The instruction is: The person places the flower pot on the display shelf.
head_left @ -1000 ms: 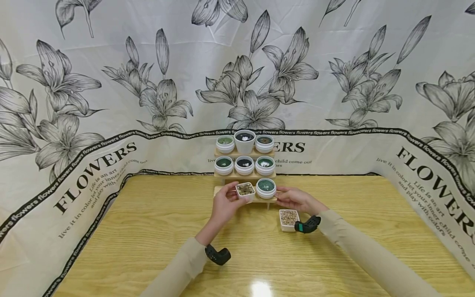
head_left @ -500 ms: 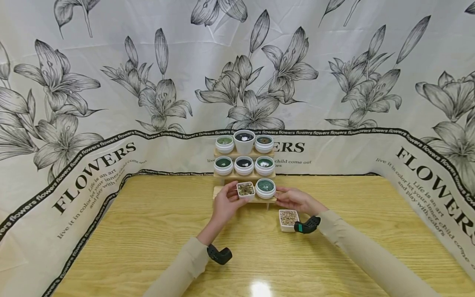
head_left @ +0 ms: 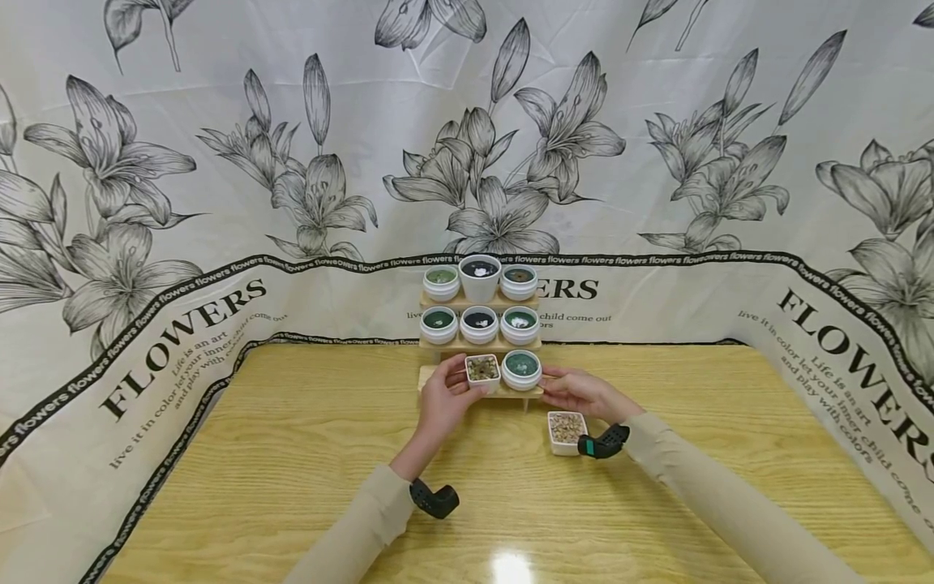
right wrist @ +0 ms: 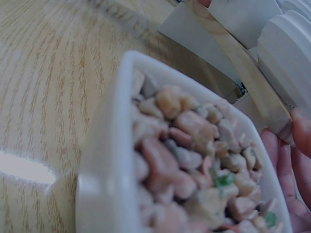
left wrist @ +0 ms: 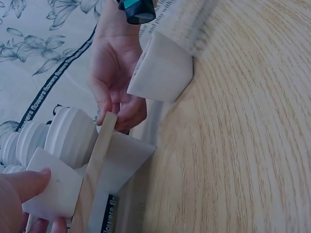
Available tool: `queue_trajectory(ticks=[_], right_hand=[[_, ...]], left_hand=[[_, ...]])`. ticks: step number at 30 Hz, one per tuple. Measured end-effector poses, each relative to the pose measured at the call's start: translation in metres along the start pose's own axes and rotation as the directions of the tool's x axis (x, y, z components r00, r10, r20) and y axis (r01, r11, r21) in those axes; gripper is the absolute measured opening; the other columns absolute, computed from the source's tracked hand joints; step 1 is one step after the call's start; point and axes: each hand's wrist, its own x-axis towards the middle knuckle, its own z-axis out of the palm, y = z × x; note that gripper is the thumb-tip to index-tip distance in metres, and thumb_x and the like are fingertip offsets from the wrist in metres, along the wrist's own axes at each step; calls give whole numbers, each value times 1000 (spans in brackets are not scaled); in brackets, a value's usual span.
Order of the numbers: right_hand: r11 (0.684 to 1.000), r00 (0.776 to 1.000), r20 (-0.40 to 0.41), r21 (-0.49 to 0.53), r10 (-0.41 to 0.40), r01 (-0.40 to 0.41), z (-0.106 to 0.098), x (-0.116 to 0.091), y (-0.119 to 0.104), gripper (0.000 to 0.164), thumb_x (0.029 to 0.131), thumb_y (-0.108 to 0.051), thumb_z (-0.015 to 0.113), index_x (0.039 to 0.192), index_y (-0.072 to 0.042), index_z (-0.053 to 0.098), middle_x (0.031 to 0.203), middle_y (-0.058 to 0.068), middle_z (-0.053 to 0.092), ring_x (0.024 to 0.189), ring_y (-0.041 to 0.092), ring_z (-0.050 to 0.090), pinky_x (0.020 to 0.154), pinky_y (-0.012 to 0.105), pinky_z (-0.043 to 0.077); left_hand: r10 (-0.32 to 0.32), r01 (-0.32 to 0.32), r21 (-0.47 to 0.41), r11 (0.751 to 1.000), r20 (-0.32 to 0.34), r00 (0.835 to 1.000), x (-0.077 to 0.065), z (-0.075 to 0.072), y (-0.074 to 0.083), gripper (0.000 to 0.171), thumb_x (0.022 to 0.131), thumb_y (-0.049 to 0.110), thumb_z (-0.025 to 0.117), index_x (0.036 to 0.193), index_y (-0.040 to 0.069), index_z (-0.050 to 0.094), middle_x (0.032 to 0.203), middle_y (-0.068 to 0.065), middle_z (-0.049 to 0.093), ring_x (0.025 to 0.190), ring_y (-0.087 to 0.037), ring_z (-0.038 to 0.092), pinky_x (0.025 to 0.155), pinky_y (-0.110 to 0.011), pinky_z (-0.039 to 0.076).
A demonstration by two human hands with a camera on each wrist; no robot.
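My left hand point(head_left: 443, 399) holds a small square white pot point(head_left: 483, 371) filled with pebbles, thumb on its front wall and fingers behind. The pot sits at the bottom tier of a wooden stepped stand point(head_left: 477, 346), left of a round white pot point(head_left: 521, 370) with a green top. In the left wrist view, the right hand point(left wrist: 116, 82) pinches the end of the bottom board point(left wrist: 95, 170), thumb above and fingers below. Beside the right wrist stands another square white pot point(head_left: 567, 433), full of pinkish pebbles point(right wrist: 194, 160).
Several round white pots point(head_left: 479, 324) with dark or green tops fill the two upper tiers, a taller white cup point(head_left: 480, 280) among them. A floral cloth point(head_left: 321, 162) hangs behind the wooden table point(head_left: 292, 454) and at both sides.
The square pot in my left hand has shifted very slightly back on the bottom tier. My right hand keeps its place at the board's end.
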Motion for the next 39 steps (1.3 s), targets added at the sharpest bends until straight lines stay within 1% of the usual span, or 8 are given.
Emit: queue_trajectory(ticks=[4,7,12,15,22,25,32,39], right_hand=[[1000,1000,3,-14,0,0,1,0,-1,65,97,4,41,151,6,4,94,-6,65,86,4,64,82,18,55],[1000,1000,0,-15,3,-3,2,0,-1,65,97,4,41,151,5,5,94,-6,64,87,5,64,83,18,55],[1000,1000,5,-15,0,0,3,-1,-2,65,97,5,41,151,5,4,93,-7,65,87,4,64,82,18,55],[1000,1000,4,-19,-3,3,4,-2,-3,64,97,5,40,151,5,4,91,-8,66,86,3,64,81,18,55],[1000,1000,-4,-27,3,-4,5,-3,-3,65,97,4,41,151,5,5,92,-7,65,86,3,63,81,18,55],[999,1000,-7,-32,6,-6,5,-3,-3,65,98,3,43,151,5,5,93,-7,65,86,4,63,82,18,55],[999,1000,-10,-31,11,-11,4,-3,-4,65,98,3,43,151,5,6,93,-6,64,87,4,64,82,18,55],[1000,1000,-16,-10,15,-15,2,-3,-2,66,97,2,43,152,4,6,93,-6,65,86,5,65,81,18,55]], left_hand=[[6,-6,14,1000,-7,1000,0,0,2,60,76,-4,75,131,-6,51,117,-26,59,107,-35,61,89,-35,56],[14,-13,30,999,-11,1000,1,0,3,59,77,-3,75,131,-6,51,117,-25,59,107,-35,61,89,-34,56],[11,-10,42,999,-23,1000,2,1,4,59,77,-3,75,131,-5,52,115,-25,60,107,-35,61,89,-36,56],[28,-27,46,999,-24,999,2,1,4,58,77,-4,75,130,-6,52,115,-27,61,106,-36,62,88,-37,56],[34,-32,41,999,-35,999,2,3,3,57,78,-3,75,130,-5,52,120,-24,60,106,-35,62,89,-38,56],[45,-43,47,998,-42,998,1,3,3,56,78,-2,75,129,-6,52,121,-24,60,106,-36,61,90,-40,56],[90,-85,92,992,-48,995,-8,2,3,57,77,-1,76,128,-6,52,126,-23,57,108,-35,59,93,-41,54],[67,-65,50,997,-46,997,-21,2,2,62,76,-4,75,131,-8,48,130,-26,50,111,-39,56,95,-47,52]])
